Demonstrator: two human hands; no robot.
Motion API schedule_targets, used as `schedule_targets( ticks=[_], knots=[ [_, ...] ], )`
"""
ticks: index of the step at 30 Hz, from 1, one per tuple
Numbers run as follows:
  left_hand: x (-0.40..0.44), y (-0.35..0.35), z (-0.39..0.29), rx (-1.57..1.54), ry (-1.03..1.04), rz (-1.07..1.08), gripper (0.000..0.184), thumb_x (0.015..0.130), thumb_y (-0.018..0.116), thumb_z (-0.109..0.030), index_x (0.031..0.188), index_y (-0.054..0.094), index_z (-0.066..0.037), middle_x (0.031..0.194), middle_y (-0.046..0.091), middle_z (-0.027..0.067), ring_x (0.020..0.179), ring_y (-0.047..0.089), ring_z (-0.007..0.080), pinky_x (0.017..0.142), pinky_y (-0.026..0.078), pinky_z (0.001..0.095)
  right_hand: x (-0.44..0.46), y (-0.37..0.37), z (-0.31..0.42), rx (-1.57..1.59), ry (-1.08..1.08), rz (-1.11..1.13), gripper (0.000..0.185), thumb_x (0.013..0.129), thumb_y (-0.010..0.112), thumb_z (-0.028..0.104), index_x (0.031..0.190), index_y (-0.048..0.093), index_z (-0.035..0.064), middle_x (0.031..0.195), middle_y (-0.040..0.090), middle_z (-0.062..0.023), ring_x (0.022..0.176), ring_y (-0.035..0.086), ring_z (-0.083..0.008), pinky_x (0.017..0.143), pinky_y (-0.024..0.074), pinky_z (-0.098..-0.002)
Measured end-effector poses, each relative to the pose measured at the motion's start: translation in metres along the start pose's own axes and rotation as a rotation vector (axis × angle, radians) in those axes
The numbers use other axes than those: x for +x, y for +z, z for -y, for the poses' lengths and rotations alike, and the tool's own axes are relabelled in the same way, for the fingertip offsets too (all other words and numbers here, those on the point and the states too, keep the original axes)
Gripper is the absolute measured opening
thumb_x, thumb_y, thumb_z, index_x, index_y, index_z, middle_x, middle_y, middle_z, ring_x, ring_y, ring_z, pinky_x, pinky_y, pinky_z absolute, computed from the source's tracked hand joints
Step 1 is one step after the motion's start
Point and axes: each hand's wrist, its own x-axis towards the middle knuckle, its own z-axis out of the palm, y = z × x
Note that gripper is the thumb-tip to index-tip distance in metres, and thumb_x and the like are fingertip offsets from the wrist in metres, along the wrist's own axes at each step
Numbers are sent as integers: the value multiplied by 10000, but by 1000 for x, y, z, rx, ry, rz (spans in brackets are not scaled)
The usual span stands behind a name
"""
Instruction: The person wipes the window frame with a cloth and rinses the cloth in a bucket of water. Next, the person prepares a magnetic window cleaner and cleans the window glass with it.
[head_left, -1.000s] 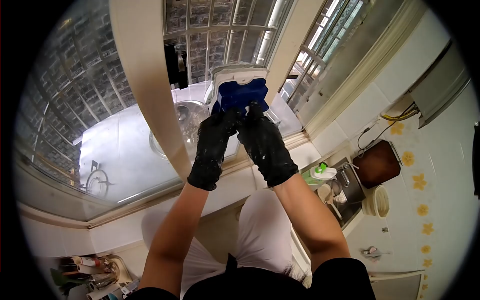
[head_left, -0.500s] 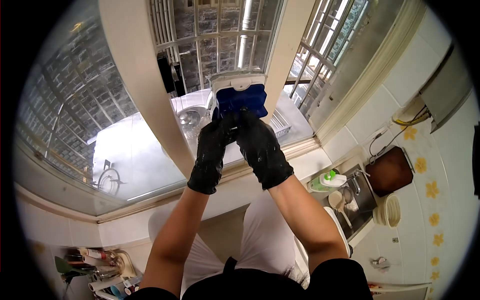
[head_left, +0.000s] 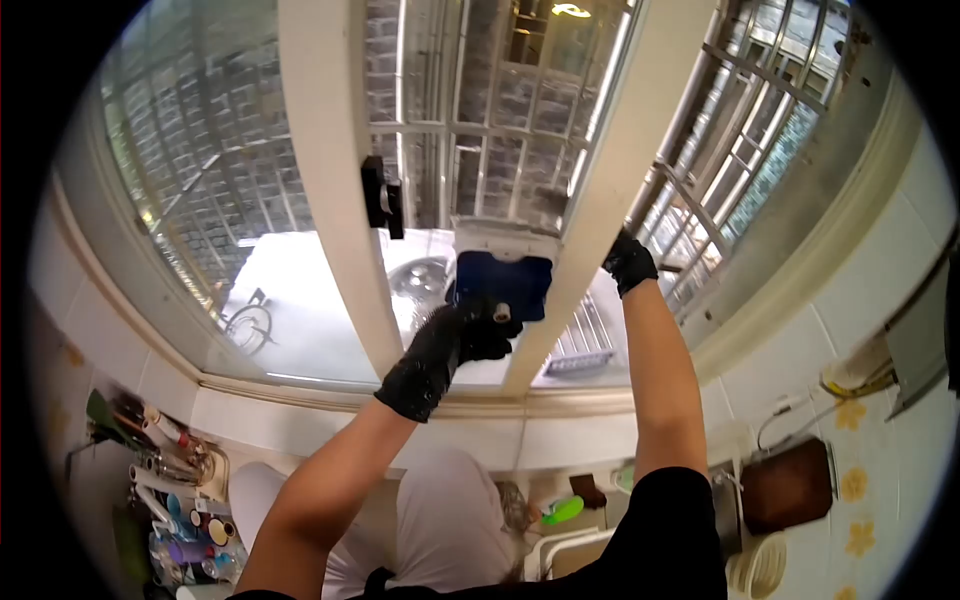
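From the head camera, the left hand (head_left: 455, 340), in a wet black glove, has its fingers curled around the lower part of a blue-and-white device (head_left: 503, 285), which lies just beyond it against the window glass (head_left: 480, 180); a black window latch (head_left: 382, 198) sits beyond that hand and to its left. The right hand (head_left: 630, 263), also gloved, reaches to the far edge of the window frame (head_left: 600, 200), its fingers partly hidden, so their grip cannot be told; a white rack (head_left: 580, 355) lies nearer, below it.
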Motion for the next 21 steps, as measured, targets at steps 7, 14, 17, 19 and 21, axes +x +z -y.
schedule_targets(
  ticks=[7, 14, 17, 19, 21],
  knots=[
    [-6, 11, -11, 77, -56, -115, 336, 927, 517, -272, 1139, 571, -18, 1062, 640, 159, 885, 650, 310, 839, 528, 406, 73, 6, -4, -50, 38, 207, 449, 918, 536, 270, 1271, 483, -3, 1209, 567, -127, 1108, 546, -237, 952, 449, -363],
    [2, 16, -15, 98, -101, -179, 360, 935, 527, -286, 1145, 565, 5, 1051, 636, 137, 857, 662, 299, 811, 541, 401, 57, 8, 15, -150, 203, 383, 508, 911, 540, 326, 1275, 466, -21, 1228, 550, -142, 1134, 526, -240, 983, 419, -365],
    [1, 12, -11, 63, -20, -136, 377, 930, 541, -279, 1157, 556, 22, 1048, 636, 141, 841, 666, 289, 779, 547, 389, 43, 30, 3, -147, 286, 477, 534, 908, 542, 350, 1276, 459, -28, 1236, 542, -148, 1145, 517, -242, 996, 407, -366],
    [2, 9, -7, 93, 23, -120, 375, 928, 544, -270, 1158, 555, 26, 1049, 636, 142, 839, 665, 286, 771, 546, 385, 35, 38, -5, -130, 287, 482, 552, 906, 543, 366, 1277, 454, -34, 1241, 537, -153, 1152, 511, -243, 1004, 398, -367],
    [3, 1, 1, 127, 70, -113, 373, 925, 547, -261, 1159, 554, 30, 1050, 635, 143, 837, 665, 283, 763, 545, 380, 32, 39, -10, -106, 261, 463, 570, 904, 544, 382, 1278, 449, -39, 1246, 532, -157, 1160, 506, -244, 1013, 390, -367]
  ],
)
